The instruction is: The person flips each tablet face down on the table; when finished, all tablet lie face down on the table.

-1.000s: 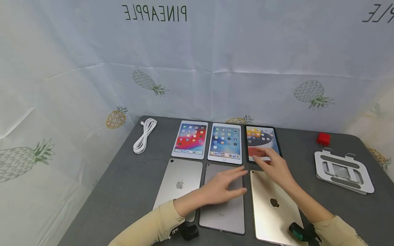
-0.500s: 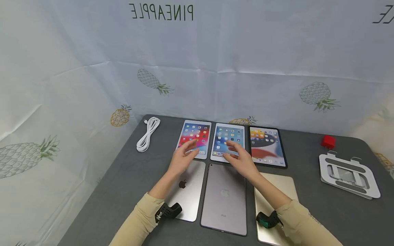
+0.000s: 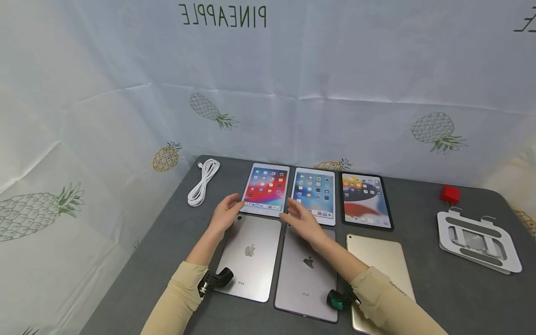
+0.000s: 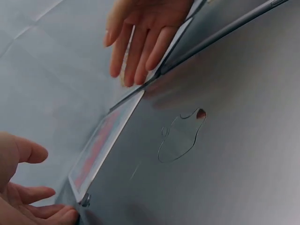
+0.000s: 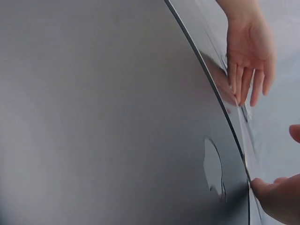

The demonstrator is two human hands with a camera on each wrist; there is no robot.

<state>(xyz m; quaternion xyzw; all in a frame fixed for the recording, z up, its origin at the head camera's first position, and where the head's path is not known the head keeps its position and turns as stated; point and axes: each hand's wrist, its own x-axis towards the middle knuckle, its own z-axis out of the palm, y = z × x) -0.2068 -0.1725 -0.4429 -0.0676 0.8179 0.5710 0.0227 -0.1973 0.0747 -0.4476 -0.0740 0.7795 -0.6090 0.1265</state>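
My left hand point(image 3: 225, 215) is at the near left corner of a white tablet point(image 3: 265, 190) with a red and blue lit screen. Its fingers are relaxed and hold nothing. My right hand point(image 3: 304, 221) hovers by that tablet's near right corner, over the top of a grey face-down tablet point(image 3: 303, 284), palm toward the left hand. Between the forearms lies a silver face-down tablet point(image 3: 251, 258), its logo point(image 4: 183, 136) large in the left wrist view. Whether any fingertip touches a tablet is hard to tell.
A white tablet point(image 3: 314, 193) with a blue screen and a black-edged tablet point(image 3: 366, 200) continue the back row. A gold tablet point(image 3: 378, 260) lies under the right forearm. Left is a white cable point(image 3: 203, 182); right are a red charger point(image 3: 450, 194) and a folded metal stand point(image 3: 477, 239).
Both hands have moved left, the right one from the black-edged tablet past the blue-screen one, the left one from above the grey tablet to the red-screen tablet's corner. The tablets stay in place.
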